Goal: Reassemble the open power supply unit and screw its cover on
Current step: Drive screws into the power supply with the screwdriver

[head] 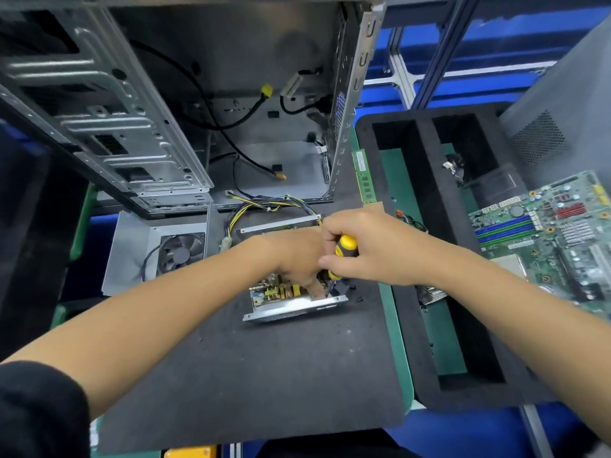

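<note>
The open power supply unit (294,307) lies on the dark mat, its circuit board and yellow components exposed. Its coloured cable bundle (264,206) runs to the back. The metal cover with a black fan (180,251) lies to the left, separate from the unit. My right hand (367,247) grips a yellow and black screwdriver (344,251), held upright over the unit's right side. My left hand (294,259) rests on the board, one fingertip pressed down beside the screwdriver's tip. The tip itself is hidden by my fingers.
An empty computer case (198,110) stands open at the back. A memory stick (363,176) lies right of it. A black foam tray (426,259) is on the right, with a green motherboard (555,233) beyond it. Small black bits (355,292) lie by the unit.
</note>
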